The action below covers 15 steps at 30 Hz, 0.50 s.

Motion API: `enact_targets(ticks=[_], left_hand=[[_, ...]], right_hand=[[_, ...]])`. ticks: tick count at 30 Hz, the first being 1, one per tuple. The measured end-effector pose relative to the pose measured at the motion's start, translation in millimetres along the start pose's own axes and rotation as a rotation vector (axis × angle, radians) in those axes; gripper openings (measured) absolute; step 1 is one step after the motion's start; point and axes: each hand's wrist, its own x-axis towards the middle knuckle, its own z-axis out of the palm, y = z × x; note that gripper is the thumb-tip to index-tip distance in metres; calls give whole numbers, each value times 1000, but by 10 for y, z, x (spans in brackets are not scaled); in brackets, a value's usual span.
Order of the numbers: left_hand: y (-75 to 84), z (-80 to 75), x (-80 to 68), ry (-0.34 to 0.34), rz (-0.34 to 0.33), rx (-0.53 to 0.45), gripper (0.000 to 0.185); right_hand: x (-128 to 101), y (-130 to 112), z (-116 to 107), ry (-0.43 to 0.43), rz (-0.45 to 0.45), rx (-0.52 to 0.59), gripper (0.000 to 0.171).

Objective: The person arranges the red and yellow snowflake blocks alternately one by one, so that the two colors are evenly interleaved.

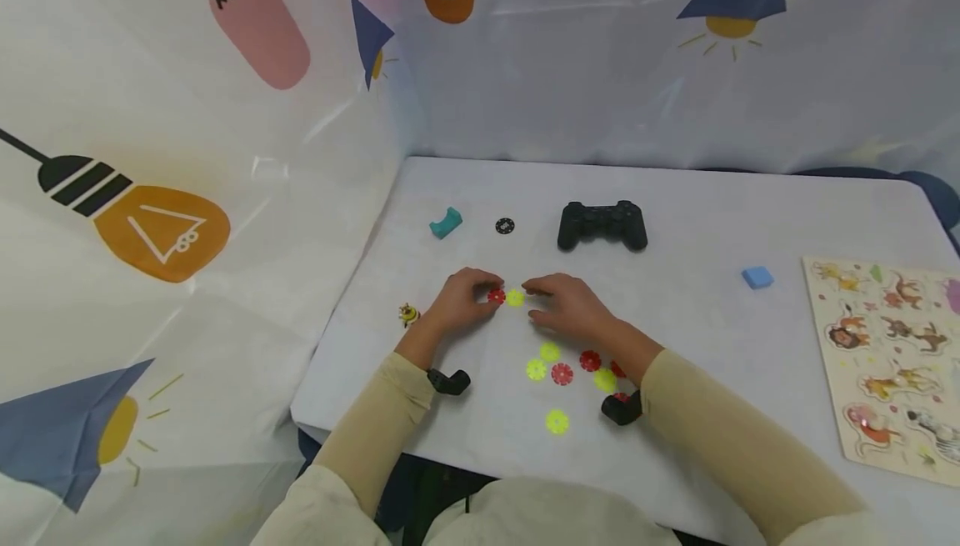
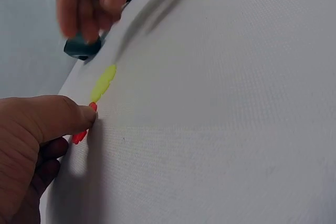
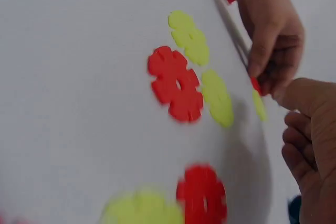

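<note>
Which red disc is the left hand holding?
The red disc beside the farthest yellow disc: the left hand pinches it, while the other red discs lie away from that hand.

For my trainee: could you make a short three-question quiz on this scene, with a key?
1. Which hand pinches the red flower-shaped plastic disc?

2. True or false: in the head view, the light-blue rectangular block lies to the left of the black game controller.

3. What colour is the neighbouring flower-shaped disc, right beside that red one?
a) blue
b) yellow
c) black

Key:
1. The left hand.
2. False; it lies to the right.
3. b
</note>
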Motion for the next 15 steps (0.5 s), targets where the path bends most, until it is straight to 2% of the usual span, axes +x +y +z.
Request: enact_targets(ticks=[4, 9, 12, 15], left_hand=[[4, -11, -7, 13, -2, -10, 34], [-1, -2, -18, 16, 1, -19, 34], [-12, 14, -14, 19, 16, -30, 34], [-12, 19, -15, 21, 23, -35, 34]], right_hand=[[-366, 83, -117, -40, 0, -21, 55], [-820, 197, -99, -42, -41, -83, 57], [-989, 216, -56, -8, -33, -101, 60], [-1062, 205, -26, 28, -17, -107, 60]])
